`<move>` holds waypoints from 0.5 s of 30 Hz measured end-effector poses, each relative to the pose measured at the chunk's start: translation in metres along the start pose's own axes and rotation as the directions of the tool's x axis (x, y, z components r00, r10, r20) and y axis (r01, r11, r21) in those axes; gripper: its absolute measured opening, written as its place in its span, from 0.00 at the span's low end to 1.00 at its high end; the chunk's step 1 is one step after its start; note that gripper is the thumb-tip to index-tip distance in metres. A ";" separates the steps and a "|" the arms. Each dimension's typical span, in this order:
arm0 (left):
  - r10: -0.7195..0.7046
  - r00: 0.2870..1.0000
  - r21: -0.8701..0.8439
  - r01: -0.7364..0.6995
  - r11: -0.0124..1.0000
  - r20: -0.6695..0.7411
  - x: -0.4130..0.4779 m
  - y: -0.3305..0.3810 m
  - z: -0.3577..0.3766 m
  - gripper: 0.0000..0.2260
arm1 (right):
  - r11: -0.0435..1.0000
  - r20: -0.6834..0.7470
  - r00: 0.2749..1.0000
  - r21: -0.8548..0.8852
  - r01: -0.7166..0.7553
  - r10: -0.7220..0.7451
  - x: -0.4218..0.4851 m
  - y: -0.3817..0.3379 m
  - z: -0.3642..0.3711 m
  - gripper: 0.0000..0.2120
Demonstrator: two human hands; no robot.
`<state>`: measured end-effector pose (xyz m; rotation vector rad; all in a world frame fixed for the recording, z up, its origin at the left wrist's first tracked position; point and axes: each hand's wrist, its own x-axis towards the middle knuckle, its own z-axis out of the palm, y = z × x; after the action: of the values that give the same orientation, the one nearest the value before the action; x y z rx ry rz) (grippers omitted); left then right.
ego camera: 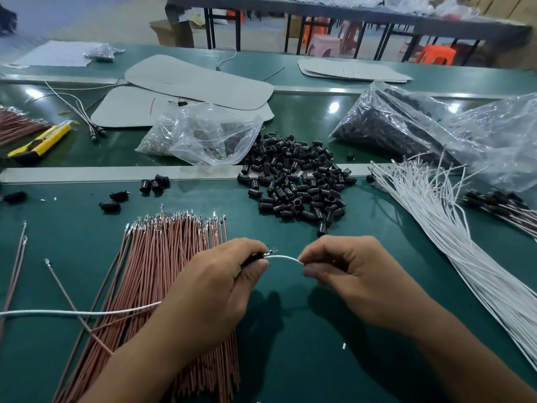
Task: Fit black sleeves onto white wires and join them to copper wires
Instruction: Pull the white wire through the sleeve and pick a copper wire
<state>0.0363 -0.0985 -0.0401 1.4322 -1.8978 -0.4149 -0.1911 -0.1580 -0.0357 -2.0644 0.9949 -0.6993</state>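
My left hand (215, 289) pinches a black sleeve (252, 258) with a metal terminal poking out of its right end. A short arc of white wire (283, 258) runs from that sleeve to my right hand (345, 274), which pinches the wire between thumb and fingers. Another stretch of white wire (72, 313) trails left from under my left hand across the green table (305, 330). Under my left forearm lies a bundle of copper wires (162, 257) with silver terminals at the far ends. A heap of loose black sleeves (296, 181) sits just beyond my hands.
A sheaf of white wires (453, 228) fans along the right. Finished pieces (502, 207) lie at the far right. Plastic bags (203, 135) of parts, grey pads (200, 82) and a yellow utility knife (40, 144) lie further back. Single copper wires (17, 269) lie at left.
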 end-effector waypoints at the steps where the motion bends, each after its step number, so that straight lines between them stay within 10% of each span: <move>1: 0.008 1.000 -0.006 -0.008 1.000 0.007 0.000 0.001 0.001 0.12 | 0.999 -0.038 0.999 -0.027 0.038 -0.039 0.002 -0.001 0.003 0.08; 6: 0.060 0.997 0.006 -0.060 0.998 0.044 0.000 0.004 0.006 0.12 | 0.948 -0.057 0.963 -0.198 0.248 -0.264 0.004 -0.008 0.025 0.04; 15: 0.012 1.000 -0.050 -0.012 0.999 -0.004 0.002 0.006 0.016 0.07 | 0.998 -0.010 0.999 -0.056 0.031 -0.032 0.026 -0.011 0.009 0.06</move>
<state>0.0206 -0.1012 -0.0469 1.3877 -1.8791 -0.4503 -0.1655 -0.1714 -0.0276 -2.1313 1.0007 -0.7073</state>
